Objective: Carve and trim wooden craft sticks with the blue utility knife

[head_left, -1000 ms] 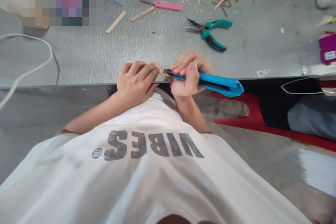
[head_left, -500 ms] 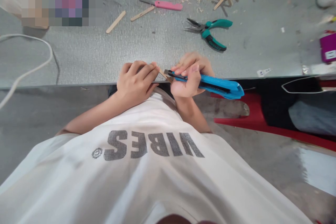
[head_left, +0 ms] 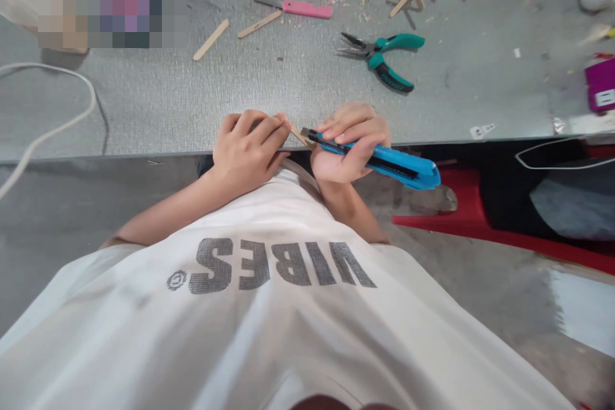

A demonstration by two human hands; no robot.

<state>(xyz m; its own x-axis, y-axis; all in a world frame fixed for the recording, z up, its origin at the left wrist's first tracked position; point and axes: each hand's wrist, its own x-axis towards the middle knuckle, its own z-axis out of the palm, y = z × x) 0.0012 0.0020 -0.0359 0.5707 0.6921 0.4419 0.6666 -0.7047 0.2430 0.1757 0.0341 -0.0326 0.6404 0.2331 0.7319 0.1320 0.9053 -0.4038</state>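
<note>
Pale flat wooden stick (head_left: 300, 136): by near edge of grey textured surface (head_left: 158, 102); likely light, stiff, splittable; hold near one end.
Left hand (head_left: 248, 146): grasping far end.
Right hand (head_left: 356, 131): clasping blue plastic cutter (head_left: 417, 168); blade beside stick, contact unclear.

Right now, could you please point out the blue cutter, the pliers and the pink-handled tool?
Blue cutter (head_left: 406, 164), head view: rear of handle.
Pliers (head_left: 370, 50), head view: pivot.
Pink-handled tool (head_left: 300, 8), head view: handle.

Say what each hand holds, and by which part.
Right hand: blue cutter, by its front half, near the blade. Left hand: wooden stick, by the part under its fingers.
</note>
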